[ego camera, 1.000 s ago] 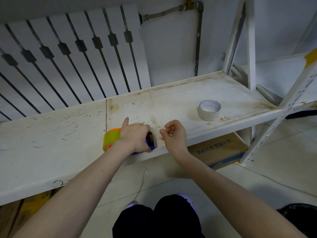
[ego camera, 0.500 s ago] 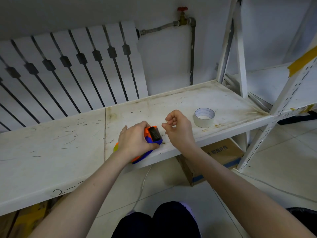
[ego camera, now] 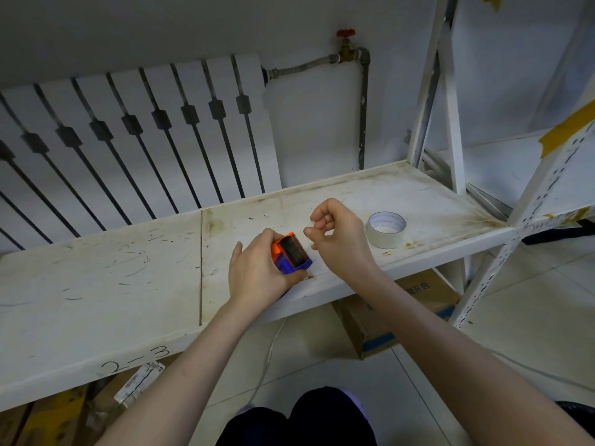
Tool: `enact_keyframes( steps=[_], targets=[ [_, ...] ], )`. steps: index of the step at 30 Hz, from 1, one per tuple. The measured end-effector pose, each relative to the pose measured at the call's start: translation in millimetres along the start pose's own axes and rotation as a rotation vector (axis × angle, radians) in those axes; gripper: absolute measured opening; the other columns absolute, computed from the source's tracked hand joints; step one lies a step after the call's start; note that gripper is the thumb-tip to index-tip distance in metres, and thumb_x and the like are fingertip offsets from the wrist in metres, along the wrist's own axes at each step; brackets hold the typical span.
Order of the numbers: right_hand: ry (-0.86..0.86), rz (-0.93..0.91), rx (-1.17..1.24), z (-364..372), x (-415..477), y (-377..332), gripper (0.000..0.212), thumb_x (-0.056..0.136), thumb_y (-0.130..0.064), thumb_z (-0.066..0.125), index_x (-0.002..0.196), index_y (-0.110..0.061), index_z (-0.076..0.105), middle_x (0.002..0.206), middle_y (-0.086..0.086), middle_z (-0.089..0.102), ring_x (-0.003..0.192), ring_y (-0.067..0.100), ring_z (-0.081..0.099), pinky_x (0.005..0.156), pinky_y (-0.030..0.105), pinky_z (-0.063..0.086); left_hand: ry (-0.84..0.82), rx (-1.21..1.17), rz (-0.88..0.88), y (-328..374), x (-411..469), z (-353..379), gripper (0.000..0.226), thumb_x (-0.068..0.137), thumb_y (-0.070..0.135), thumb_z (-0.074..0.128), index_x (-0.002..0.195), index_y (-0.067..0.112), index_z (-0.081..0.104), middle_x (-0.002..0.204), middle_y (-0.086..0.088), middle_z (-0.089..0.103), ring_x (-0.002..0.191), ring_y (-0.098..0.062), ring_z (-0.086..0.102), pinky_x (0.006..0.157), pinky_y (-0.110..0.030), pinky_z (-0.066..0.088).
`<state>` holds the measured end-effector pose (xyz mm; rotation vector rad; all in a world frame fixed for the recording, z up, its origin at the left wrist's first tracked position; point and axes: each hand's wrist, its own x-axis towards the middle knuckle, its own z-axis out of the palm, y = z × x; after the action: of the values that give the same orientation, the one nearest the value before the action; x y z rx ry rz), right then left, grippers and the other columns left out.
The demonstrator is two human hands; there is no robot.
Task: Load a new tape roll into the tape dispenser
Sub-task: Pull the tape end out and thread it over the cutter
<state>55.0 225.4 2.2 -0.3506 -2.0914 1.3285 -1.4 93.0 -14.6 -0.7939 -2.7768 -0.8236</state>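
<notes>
- left hand (ego camera: 257, 272) wraps the tape dispenser (ego camera: 289, 254), fingers closed around its body, thumb along the near side
- dispenser is orange and blue; its toothed cutter end with a dark pad faces up and toward the right hand
- dispenser sits at the front edge of the shelf (ego camera: 96, 284), just right of the seam between the two shelf panels; most of its body is hidden under the left hand, so can't tell if it rests on the shelf or is lifted
- right hand (ego camera: 341, 236) is loosely curled, fingers bent inward, holding nothing; it hangs just beside the cutter end without touching it
- tape roll (ego camera: 385, 229), pale with a white core, lies flat on the shelf toward the right end, near the front edge, just right of the right hand, not touching it
- shelf is white, scuffed and stained, with "2-3" handwritten on its front lip at left
- radiator (ego camera: 135, 140) stands against the wall behind the shelf's back edge; pipe with red valve (ego camera: 346, 33) runs off its right
- cardboard box (ego camera: 402, 313) sits on the floor under the right part of the shelf
</notes>
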Motion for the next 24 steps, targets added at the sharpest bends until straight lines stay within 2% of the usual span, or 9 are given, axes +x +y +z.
enact_keyframes(
  steps=[4, 6, 8, 15, 21, 24],
  targets=[
    [0.001, 0.028, 0.022, 0, 3, 4, 0.017, 0.081, -0.005, 0.067, 0.087, -0.014, 0.054, 0.073, -0.006, 0.05, 0.07, 0.011, 0.051, 0.07, 0.04, 0.059, 0.025, -0.049, 0.019, 1, -4, -1, 0.057, 0.059, 0.05, 0.08, 0.1, 0.027, 0.048, 0.09, 0.016, 0.049, 0.079, -0.01, 0.043, 0.097, -0.044, 0.047],
    [-0.014, 0.071, 0.06, -1, 3, 7, 0.017, 0.081, -0.006, 0.068, 0.087, -0.014, 0.054, 0.073, -0.004, 0.051, 0.068, 0.012, 0.055, 0.063, 0.031, 0.06, 0.026, -0.096, 0.037, 1, -6, -1, 0.06, 0.058, 0.045, 0.082, 0.105, 0.025, 0.05, 0.093, 0.013, 0.054, 0.082, -0.011, 0.051, 0.081, -0.032, 0.053],
    [-0.036, 0.133, 0.148, 0, 3, 10, 0.018, 0.082, -0.005, 0.067, 0.086, -0.014, 0.053, 0.073, -0.002, 0.052, 0.064, 0.009, 0.055, 0.054, 0.02, 0.056, 0.025, -0.127, 0.042, 0, -7, 0, 0.06, 0.059, 0.041, 0.083, 0.107, 0.025, 0.05, 0.096, 0.012, 0.056, 0.083, -0.009, 0.052, 0.069, -0.024, 0.048],
    [-0.073, 0.219, 0.322, 3, 4, 15, 0.017, 0.082, -0.004, 0.067, 0.084, -0.015, 0.054, 0.073, 0.0, 0.053, 0.063, 0.007, 0.055, 0.051, 0.014, 0.054, 0.029, -0.161, 0.043, -3, -8, 0, 0.059, 0.061, 0.039, 0.083, 0.108, 0.024, 0.05, 0.096, 0.015, 0.053, 0.085, -0.006, 0.049, 0.06, -0.007, 0.034],
    [-0.115, 0.366, 0.439, 7, 5, 23, 0.015, 0.083, -0.006, 0.066, 0.092, -0.009, 0.055, 0.077, 0.002, 0.054, 0.068, 0.009, 0.057, 0.051, 0.014, 0.053, 0.062, -0.194, 0.05, -6, -11, 1, 0.058, 0.059, 0.038, 0.083, 0.106, 0.024, 0.05, 0.096, 0.016, 0.053, 0.085, -0.007, 0.05, 0.062, -0.006, 0.034],
    [-0.131, 0.393, 0.401, 10, 6, 26, 0.013, 0.085, -0.01, 0.066, 0.092, -0.011, 0.056, 0.08, 0.001, 0.056, 0.073, 0.009, 0.057, 0.055, 0.017, 0.053, 0.067, -0.213, 0.05, -7, -11, 1, 0.058, 0.06, 0.037, 0.083, 0.106, 0.026, 0.05, 0.096, 0.017, 0.052, 0.087, -0.006, 0.049, 0.065, -0.006, 0.035]
  ],
)
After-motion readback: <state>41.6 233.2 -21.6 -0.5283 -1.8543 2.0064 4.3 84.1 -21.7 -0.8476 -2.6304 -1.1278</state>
